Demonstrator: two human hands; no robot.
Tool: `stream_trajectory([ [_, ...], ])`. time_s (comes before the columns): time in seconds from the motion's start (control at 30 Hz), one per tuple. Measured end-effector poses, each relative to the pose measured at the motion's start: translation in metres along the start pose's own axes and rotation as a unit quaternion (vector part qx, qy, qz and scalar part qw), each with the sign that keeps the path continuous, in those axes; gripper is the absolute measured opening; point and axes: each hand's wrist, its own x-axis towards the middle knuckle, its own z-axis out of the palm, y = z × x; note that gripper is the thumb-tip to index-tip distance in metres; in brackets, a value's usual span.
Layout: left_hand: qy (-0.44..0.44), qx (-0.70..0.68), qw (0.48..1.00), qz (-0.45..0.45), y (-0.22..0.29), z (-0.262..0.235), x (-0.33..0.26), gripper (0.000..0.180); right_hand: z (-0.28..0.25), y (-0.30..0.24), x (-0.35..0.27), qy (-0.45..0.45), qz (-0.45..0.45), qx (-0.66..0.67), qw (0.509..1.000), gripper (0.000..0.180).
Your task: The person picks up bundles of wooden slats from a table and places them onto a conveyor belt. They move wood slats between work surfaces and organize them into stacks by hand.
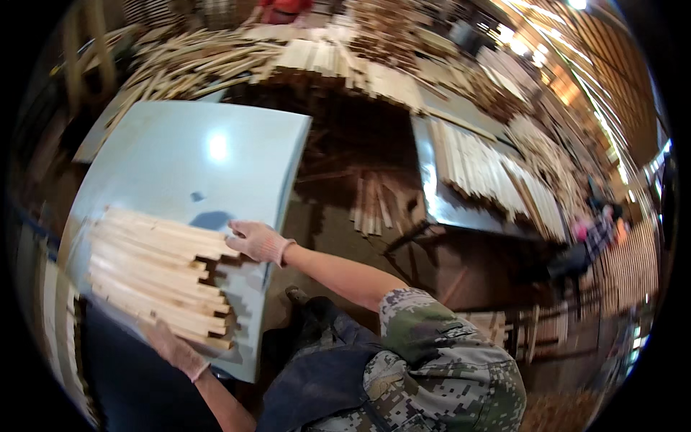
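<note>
Pale wooden strips (151, 270) lie side by side in a flat row on a light blue tabletop (180, 144). Their right ends are uneven, stepping in and out. My right hand (258, 241), in a pale knitted glove, is at the right end of the far strips. Its fingers are loosely bent and apart, and they seem to touch a strip end. My left hand (173, 349), gloved too, rests along the near edge of the row with fingers stretched out. The undersides of both hands are hidden.
Another metal-edged table (430, 176) to the right carries a row of strips (482, 169). Loose strips (216, 65) heap up at the far left, with tall stacks (381, 39) behind. More strips (371, 205) lie on the floor between the tables. A person (594, 241) is at the far right.
</note>
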Motion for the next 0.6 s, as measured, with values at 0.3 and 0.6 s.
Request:
stream_trajectory([
  [0.3, -0.341, 0.035, 0.933, -0.113, -0.017, 0.13, -0.091, 0.045, -0.003, 0.252, -0.296, 0.071, 0.222, -0.018, 0.972, 0.043],
  [0.6, -0.424, 0.197, 0.787, -0.403, -0.206, 0.208, -0.171, 0.049, 0.034, 0.359, -0.586, -0.207, 0.568, -0.052, 0.795, 0.046],
])
